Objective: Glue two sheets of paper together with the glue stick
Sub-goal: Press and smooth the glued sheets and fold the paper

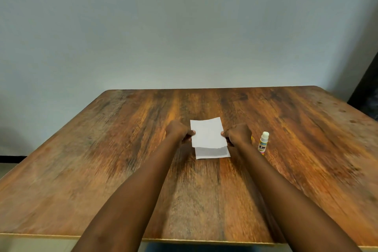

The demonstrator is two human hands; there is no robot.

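I hold a white sheet of paper (207,132) just above the wooden table (122,149), my left hand (177,130) pinching its left edge and my right hand (238,134) pinching its right edge. Under it a second white sheet (212,152) lies flat on the table, with its near strip showing and shaded by the upper sheet. The glue stick (263,143) stands upright to the right of my right hand, uncapped with its white tip up and a yellow labelled body. A small yellow thing (252,138), mostly hidden, peeks out behind my right hand.
The table's far edge meets a pale wall (184,26). A dark object (366,90) stands off the table's far right corner. The table's near edge runs along the bottom of the view.
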